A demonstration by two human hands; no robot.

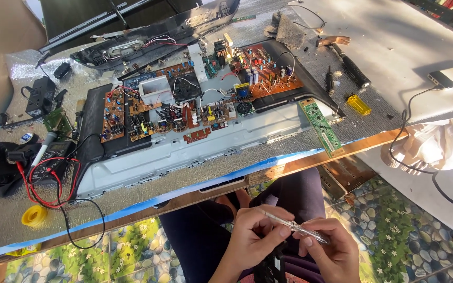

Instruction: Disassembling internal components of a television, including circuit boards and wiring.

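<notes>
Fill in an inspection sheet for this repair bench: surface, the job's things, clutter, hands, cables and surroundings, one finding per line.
Surface: table covered in silvery padded sheet, with an opened flat screen chassis lying on it.
Job's things: slim clear-handled screwdriver held over the lap; a dark object sits below the hands, too hidden to identify.
Clutter: brown circuit boards, green board strip, yellow solder reel, black meter, yellow-handled tool.
Hands: left hand and right hand both grip the screwdriver.
Cables: red and black meter leads; black cord at right.
Surroundings: pebble-and-flower patterned floor, white cloth.
</notes>
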